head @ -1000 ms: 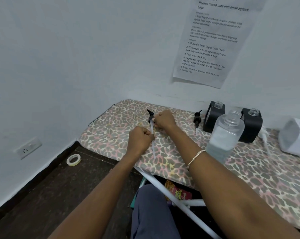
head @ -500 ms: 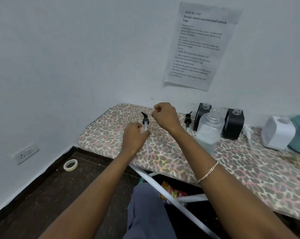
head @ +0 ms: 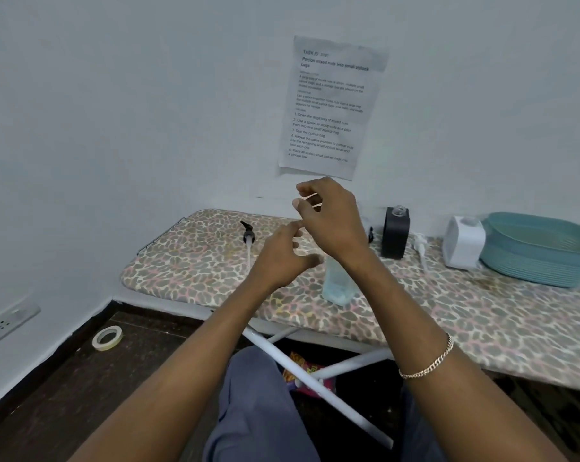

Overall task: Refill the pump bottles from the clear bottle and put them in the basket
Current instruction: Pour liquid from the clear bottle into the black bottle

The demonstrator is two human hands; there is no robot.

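Observation:
My left hand [head: 282, 258] hovers over the table with its fingers loosely spread, holding nothing. My right hand [head: 332, 218] is raised higher, just right of it, fingers loosely curled, and I see nothing in it. A black pump head [head: 248, 237] with its white tube lies free on the table, left of both hands. The clear bottle [head: 337, 285] stands uncapped behind my right wrist, mostly hidden. One black pump bottle [head: 395, 233] stands open at the wall. A white bottle [head: 463, 243] stands next to the teal basket [head: 542, 258].
A white pump head [head: 420, 245] lies between the black bottle and the white bottle. The leopard-print table [head: 195, 261] ends at the left near the wall corner. A tape roll [head: 107, 337] lies on the floor. An instruction sheet [head: 332, 108] hangs on the wall.
Both hands have let go of the black pump head and lifted off the table, opening up. The right hand rose highest. My view swung right, bringing the basket in.

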